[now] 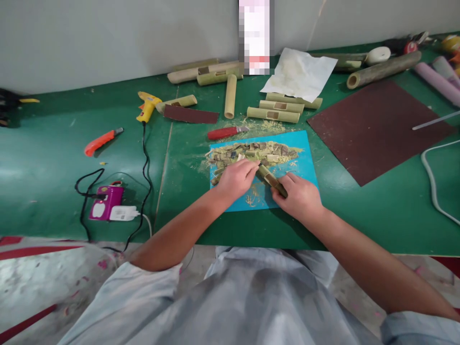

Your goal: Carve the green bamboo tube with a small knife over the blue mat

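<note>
Over a blue mat (309,167), a short green bamboo tube (269,176) with a notch cut in its side lies slanted between my two hands. My right hand (300,194) is closed round its near end. My left hand (237,179) has its fingers closed at the tube's far end; the fingertips are partly hidden, so anything small under them cannot be made out. Behind the hands a pile of bamboo chips and shavings (255,151) covers the mat's upper part. A red-handled carving knife (226,132) lies just beyond the mat.
Notched bamboo tubes (273,114) lie behind the mat, near white paper (298,74). Dark brown sandpaper (370,129) lies right, a narrow strip (190,114) at back left. Left are a yellow glue gun (148,106), an orange utility knife (102,141) and a purple power adapter (106,203) with cords.
</note>
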The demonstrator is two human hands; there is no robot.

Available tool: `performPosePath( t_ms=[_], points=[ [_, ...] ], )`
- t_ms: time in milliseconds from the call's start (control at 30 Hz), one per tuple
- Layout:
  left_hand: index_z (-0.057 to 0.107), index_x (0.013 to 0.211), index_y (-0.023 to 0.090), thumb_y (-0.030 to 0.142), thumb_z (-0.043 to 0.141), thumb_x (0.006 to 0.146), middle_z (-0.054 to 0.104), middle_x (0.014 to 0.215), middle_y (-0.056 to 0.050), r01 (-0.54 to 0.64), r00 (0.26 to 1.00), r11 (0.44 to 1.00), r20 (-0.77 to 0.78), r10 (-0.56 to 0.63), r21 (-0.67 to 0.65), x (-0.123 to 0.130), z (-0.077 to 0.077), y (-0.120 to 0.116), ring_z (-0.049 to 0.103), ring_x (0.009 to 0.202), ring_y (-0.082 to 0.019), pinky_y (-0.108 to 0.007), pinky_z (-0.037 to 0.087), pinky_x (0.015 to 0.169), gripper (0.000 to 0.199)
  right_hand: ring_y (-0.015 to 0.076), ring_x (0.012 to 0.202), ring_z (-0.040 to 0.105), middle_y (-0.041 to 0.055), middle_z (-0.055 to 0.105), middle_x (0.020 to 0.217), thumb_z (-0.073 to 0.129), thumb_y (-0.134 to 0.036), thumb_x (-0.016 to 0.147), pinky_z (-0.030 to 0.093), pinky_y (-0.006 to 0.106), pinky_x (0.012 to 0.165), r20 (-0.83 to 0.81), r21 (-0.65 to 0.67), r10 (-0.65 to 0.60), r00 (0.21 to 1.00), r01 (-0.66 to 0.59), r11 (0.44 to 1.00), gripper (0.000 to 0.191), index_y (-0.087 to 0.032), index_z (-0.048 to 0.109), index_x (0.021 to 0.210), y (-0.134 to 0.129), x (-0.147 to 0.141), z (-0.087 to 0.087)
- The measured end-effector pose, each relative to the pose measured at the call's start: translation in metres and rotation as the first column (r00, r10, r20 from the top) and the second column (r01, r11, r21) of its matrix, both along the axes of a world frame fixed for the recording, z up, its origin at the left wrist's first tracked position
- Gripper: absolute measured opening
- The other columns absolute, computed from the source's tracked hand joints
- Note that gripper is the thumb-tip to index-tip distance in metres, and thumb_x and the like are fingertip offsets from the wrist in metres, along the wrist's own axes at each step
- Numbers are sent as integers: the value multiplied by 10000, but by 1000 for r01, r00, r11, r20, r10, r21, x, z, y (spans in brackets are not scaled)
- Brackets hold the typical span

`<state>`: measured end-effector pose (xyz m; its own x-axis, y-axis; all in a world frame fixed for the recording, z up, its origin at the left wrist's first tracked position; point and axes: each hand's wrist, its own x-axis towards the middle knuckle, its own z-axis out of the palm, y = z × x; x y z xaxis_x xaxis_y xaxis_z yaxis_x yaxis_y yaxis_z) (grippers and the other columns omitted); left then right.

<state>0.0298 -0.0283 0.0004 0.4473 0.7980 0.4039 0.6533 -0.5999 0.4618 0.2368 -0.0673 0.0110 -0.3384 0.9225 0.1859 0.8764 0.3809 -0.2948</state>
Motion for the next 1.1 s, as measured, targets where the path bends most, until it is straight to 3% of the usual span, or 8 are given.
performPosePath(
  t_ms=[133,267,367,500,600,1100],
  points=[
    [698,1143,136,268,479,1048,732,891,-72,43,999,999,0,-43,1,-1,0,-2,711,811,-151,-252,583,760,272,162,636,517,62,637,740,512,-318,887,272,311,562,-2,4,9,1000,-9,1000,215,-184,618,757,0,1,-1],
    [703,1115,135,274,462,1054,736,918,-83,-11,1000,1000,3,11,29,-3,-1,-2,712,840,-160,-271,586,783,284,161,633,522,57,640,740,510,-329,892,273,309,562,-11,17,-4,1000,4,1000,222,-189,611,752,-1,1,-2],
    [681,1183,132,277,448,1060,734,913,-82,49,999,999,-24,-49,14,-4,-3,-3,712,817,-153,-258,585,757,301,164,635,528,58,639,734,517,-325,880,273,309,561,-10,16,-4,1000,4,1000,210,-192,607,745,-1,1,-1],
    [685,1166,130,280,436,1064,729,906,-79,16,1000,1000,-15,-16,25,-3,-3,-6,711,831,-155,-264,588,774,308,164,632,534,57,642,737,513,-328,881,275,306,559,-6,10,-8,1000,8,1000,215,-190,611,748,-1,1,0],
    [676,1191,131,292,420,1069,726,903,-77,61,996,998,-59,-60,17,0,-2,-8,709,813,-154,-254,585,747,326,160,631,534,56,644,742,516,-329,882,275,303,560,-3,3,-7,1000,7,1000,216,-189,617,752,-1,1,0],
    [684,1141,121,274,418,1068,713,864,-71,21,999,998,-41,-18,62,3,1,-10,701,781,-146,-239,574,721,316,160,634,528,65,642,753,533,-345,879,264,310,557,12,-51,-24,1000,25,998,225,-178,630,764,-1,1,1]
  ],
)
